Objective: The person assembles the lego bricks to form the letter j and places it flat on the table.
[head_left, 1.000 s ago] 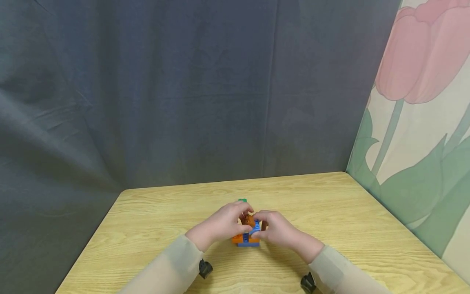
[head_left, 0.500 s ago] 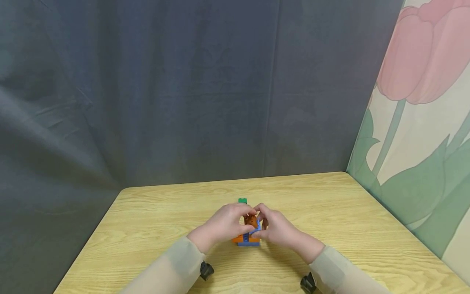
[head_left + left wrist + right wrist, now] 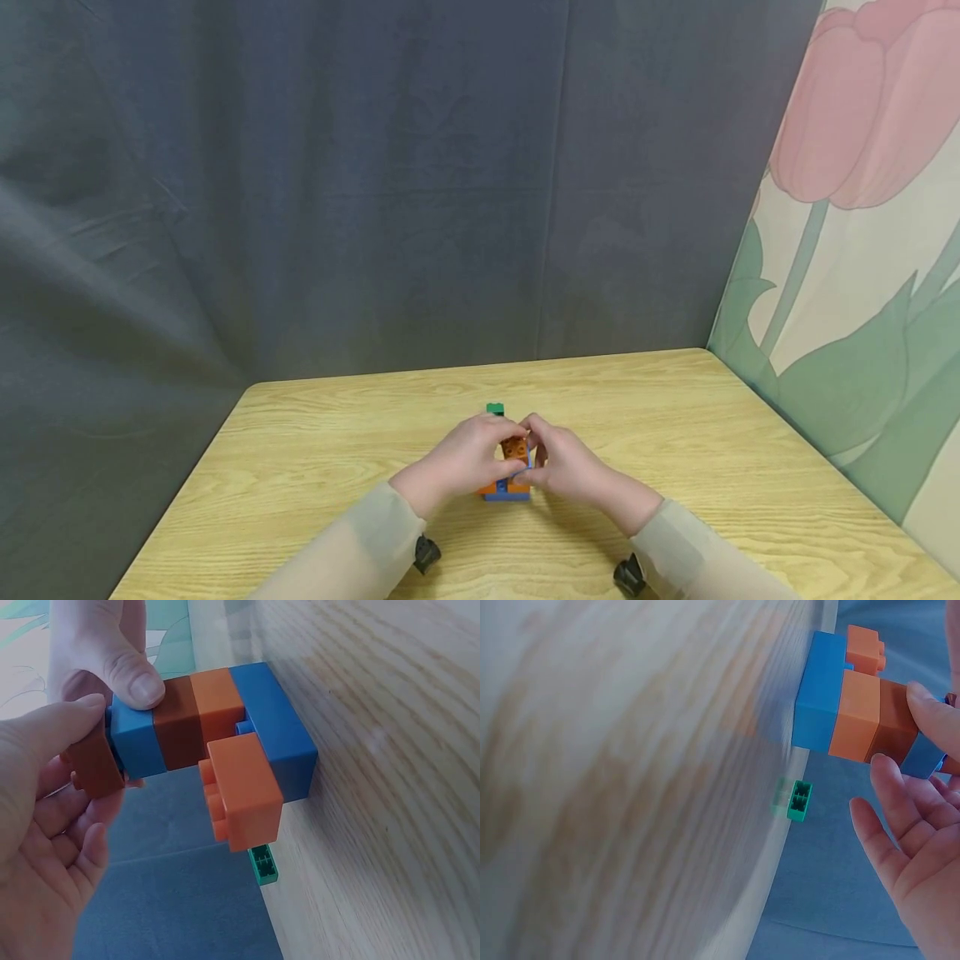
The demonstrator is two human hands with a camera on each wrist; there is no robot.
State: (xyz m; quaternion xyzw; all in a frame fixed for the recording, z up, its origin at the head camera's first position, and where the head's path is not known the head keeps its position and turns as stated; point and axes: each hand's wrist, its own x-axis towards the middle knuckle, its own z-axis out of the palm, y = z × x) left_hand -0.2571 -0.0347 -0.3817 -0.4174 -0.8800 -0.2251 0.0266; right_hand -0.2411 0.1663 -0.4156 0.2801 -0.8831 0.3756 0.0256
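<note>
My left hand [image 3: 461,454] pinches a brown brick [image 3: 100,761] between thumb and fingers. That brick sits slightly tilted at the top of a stack, against the studs of a light blue brick [image 3: 139,742]; whether it is fully pressed on, I cannot tell. My right hand [image 3: 566,467] grips the stack's upper part, thumb on one side and fingers on the other. Below the light blue brick come another brown brick [image 3: 178,724], an orange brick [image 3: 217,701] and a long blue brick [image 3: 281,724] on the table. A second orange brick [image 3: 247,791] sits beside the column on the long blue one.
Behind the stack a small green brick [image 3: 495,408] lies on the wooden table [image 3: 337,450], its hollow side showing in the right wrist view. A dark curtain [image 3: 412,208] hangs past the far edge. A flower-painted wall [image 3: 862,250] borders the right side.
My left hand has shifted slightly right, bringing the brown brick over the light blue one, where it has turned so its studs show. The right fingers have risen a little around the stack.
</note>
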